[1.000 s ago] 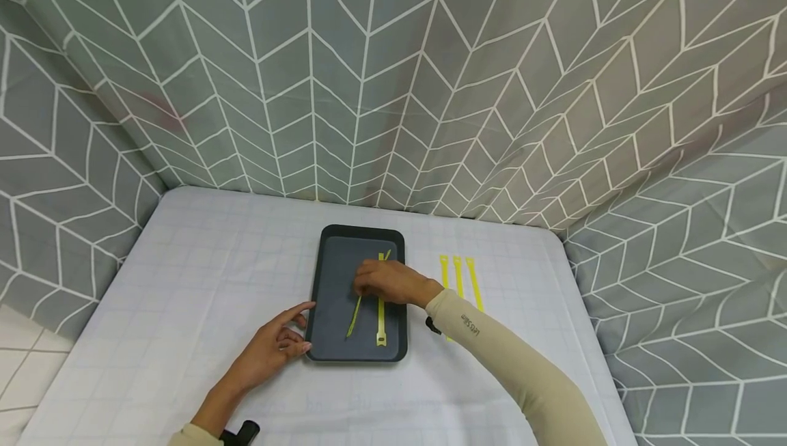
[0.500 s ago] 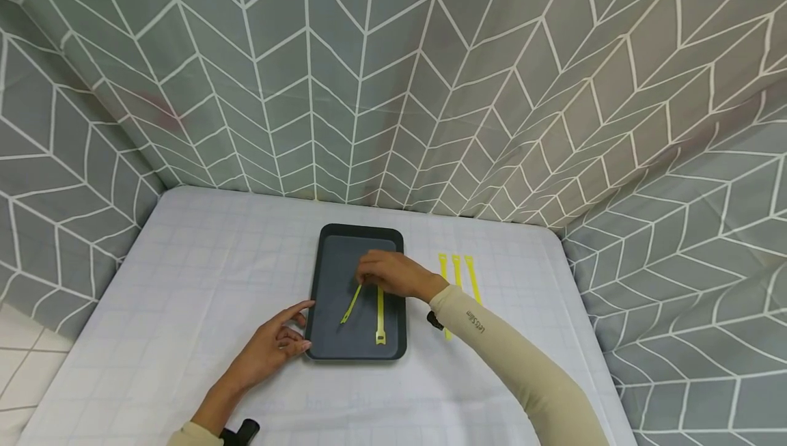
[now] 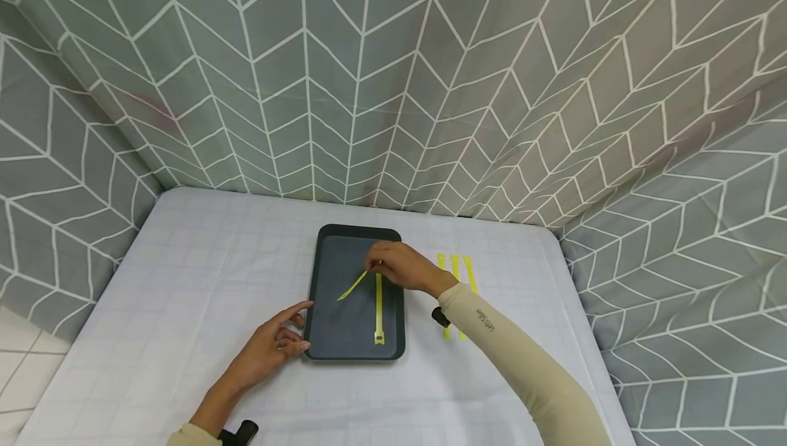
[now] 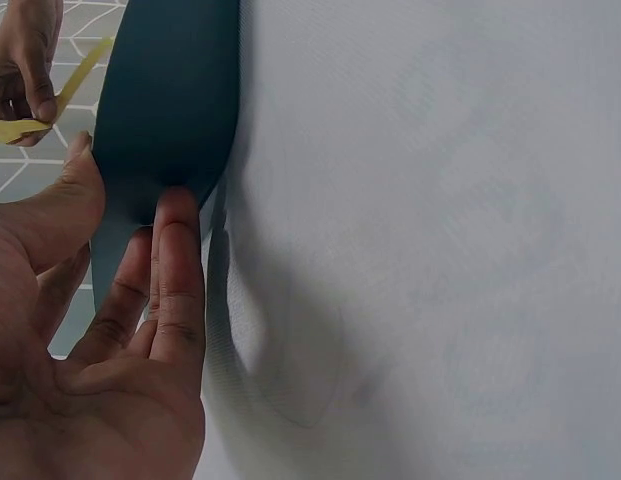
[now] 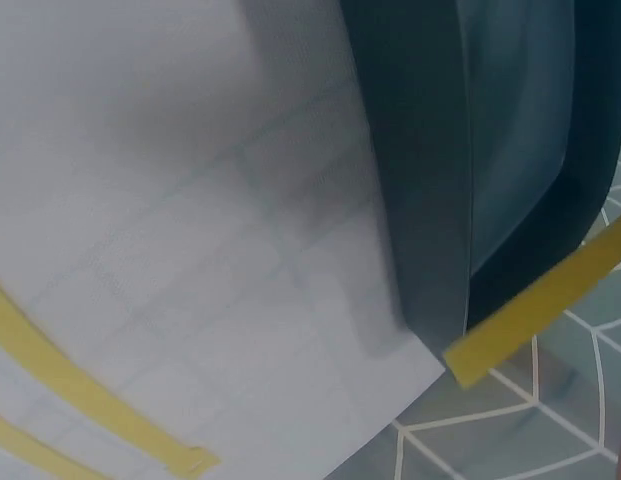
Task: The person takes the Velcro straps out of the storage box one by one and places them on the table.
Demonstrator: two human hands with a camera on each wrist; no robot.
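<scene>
My right hand (image 3: 402,267) pinches a yellow cable tie (image 3: 352,285) above the dark grey tray (image 3: 335,330). The tie's slotted end slants down to the left, and in the right wrist view a flat end of the yellow tie (image 5: 540,300) crosses the tray's corner. A second yellow tie (image 3: 379,313) lies lengthwise along the tray's right side, its top end behind the right hand. My left hand (image 3: 268,349) touches the tray's left edge; in the left wrist view its fairly straight fingers (image 4: 175,290) rest against the outer wall.
Right of the tray, several yellow ties (image 3: 469,270) lie side by side on the white tablecloth (image 3: 246,255), partly covered by the right forearm. A patterned grey curtain (image 3: 344,91) hangs behind the table and along its sides.
My right hand has moved up and slightly right with the pinched tie, whose lower end has swung upward from the tray's lower half. The left hand keeps its place at the tray.
</scene>
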